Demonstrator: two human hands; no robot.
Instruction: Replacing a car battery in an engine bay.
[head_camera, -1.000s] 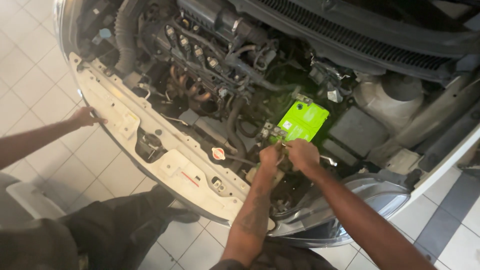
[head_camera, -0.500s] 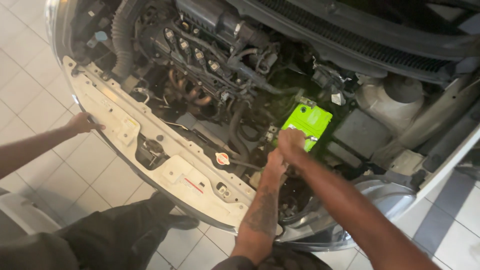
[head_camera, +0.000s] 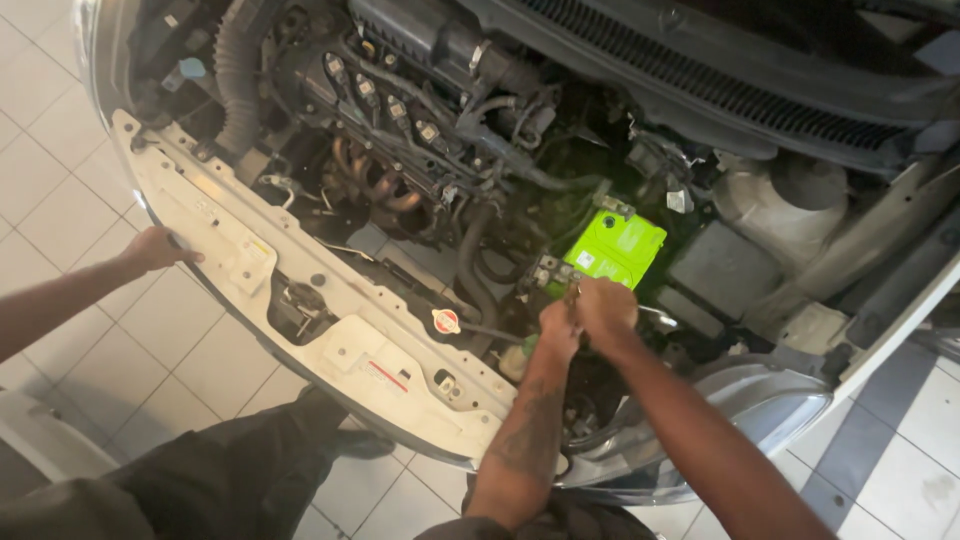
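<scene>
My left hand (head_camera: 556, 326) and my right hand (head_camera: 606, 310) are pressed together inside a car's engine bay, at the near corner of a bright green battery (head_camera: 618, 245). Both are curled into fists around a small metal part (head_camera: 572, 292) that pokes up between them; what it is I cannot tell. My left forearm is tattooed. Dark cables and a fuse block (head_camera: 548, 270) lie just beyond my knuckles.
A white front crossmember (head_camera: 330, 330) runs diagonally under the engine (head_camera: 400, 110), with a red-ringed cap (head_camera: 446, 321) on it. Another person's hand (head_camera: 155, 248) rests on its left end, and their dark trousers (head_camera: 230, 470) are lower left. Pale floor tiles surround the car.
My two hands have closed in tighter at the battery's near corner, the right one coming alongside the left. The other person's hand stays on the crossmember.
</scene>
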